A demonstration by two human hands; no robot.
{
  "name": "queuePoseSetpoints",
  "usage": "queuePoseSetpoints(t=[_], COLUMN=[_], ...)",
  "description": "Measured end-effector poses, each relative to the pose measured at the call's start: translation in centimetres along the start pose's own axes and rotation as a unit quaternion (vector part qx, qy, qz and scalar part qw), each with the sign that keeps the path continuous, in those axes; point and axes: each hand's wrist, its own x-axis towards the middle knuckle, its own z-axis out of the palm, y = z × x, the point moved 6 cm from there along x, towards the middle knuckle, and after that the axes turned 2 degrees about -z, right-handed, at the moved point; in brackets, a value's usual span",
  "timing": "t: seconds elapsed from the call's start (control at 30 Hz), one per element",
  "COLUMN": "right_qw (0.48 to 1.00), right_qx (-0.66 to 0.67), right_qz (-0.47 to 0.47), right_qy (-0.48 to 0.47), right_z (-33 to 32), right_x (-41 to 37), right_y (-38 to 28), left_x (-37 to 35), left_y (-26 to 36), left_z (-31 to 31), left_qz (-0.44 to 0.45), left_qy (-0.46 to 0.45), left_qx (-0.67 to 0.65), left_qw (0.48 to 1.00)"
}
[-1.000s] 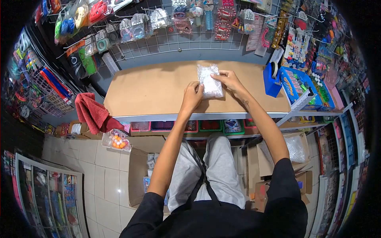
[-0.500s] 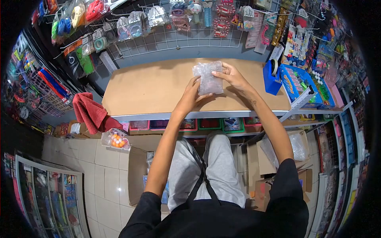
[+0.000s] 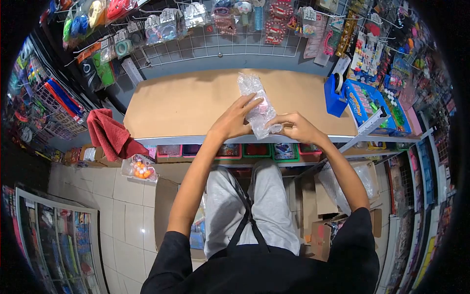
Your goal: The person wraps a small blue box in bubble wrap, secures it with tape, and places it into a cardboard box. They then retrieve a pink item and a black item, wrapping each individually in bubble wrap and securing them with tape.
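Observation:
A strip of clear bubble wrap [image 3: 250, 84] lies on the tan tabletop [image 3: 186, 105], with something pinkish showing through its middle. My left hand [image 3: 237, 117] rests on the wrap from the left, its fingers spread across the middle. At the wrap's lower right end, my right hand [image 3: 296, 128] pinches the edge between thumb and fingers, close to the table's front edge. What exactly is inside the wrap is too blurred to tell.
A blue tape dispenser [image 3: 336, 95] and a blue display box [image 3: 367, 105] stand at the table's right. A red cloth [image 3: 108, 133] hangs at the left corner. Packaged goods hang above; open cardboard boxes [image 3: 320, 240] sit below.
The wrap, a compact squarish bundle held up by both hands before, is now a longer strip on the table. My right hand has moved down toward the front edge.

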Motion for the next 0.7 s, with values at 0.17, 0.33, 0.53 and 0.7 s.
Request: queuePoseSetpoints(t=[0.17,0.33,0.53,0.7], right_qw=[0.992,0.987,0.993,0.981], right_qx=[0.041,0.075,-0.12,-0.18], right_qz=[0.103,0.102,-0.005,-0.059], right_qy=[0.065,0.101,0.022,0.032], right_z=[-0.1,0.8,1.7,2.4], right_x=[0.6,1.3,-1.1,-2.5], right_y=[1.1,3.6,0.8,0.5], left_x=[0.0,0.4,0.8,0.3], left_y=[-0.2,-0.3,-1.3,-0.2], left_z=[0.0,-0.6,-0.6,1.3], left_qz=[0.021,0.032,0.067,0.033], left_qy=[-0.023,-0.075,-0.066,0.054], left_qx=[0.041,0.02,0.046,0.102], left_qw=[0.999,0.996,0.995,0.993])
